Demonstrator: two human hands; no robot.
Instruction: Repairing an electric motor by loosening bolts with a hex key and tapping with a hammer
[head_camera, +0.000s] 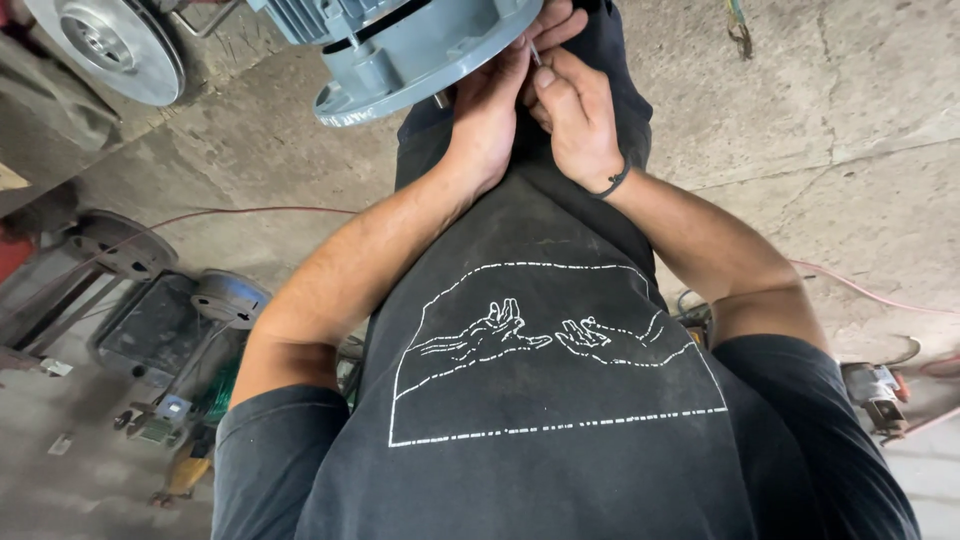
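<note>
- Floor (820, 120): grey concrete, cracked, stained, evenly daylit.
- Red cable (870, 292) trails across it on the right.
- Metal discs (232, 296) and tools (165, 420) lie at left.

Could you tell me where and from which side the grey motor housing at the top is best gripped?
Probably by the round flange rim of the grey motor housing, from its bare left side: the rim juts out as a lip, while the left hand and right hand crowd its right edge.

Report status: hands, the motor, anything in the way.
Left hand braces grey motor flange. Right hand pinches a thin metal pin. Nothing blocking.
</note>
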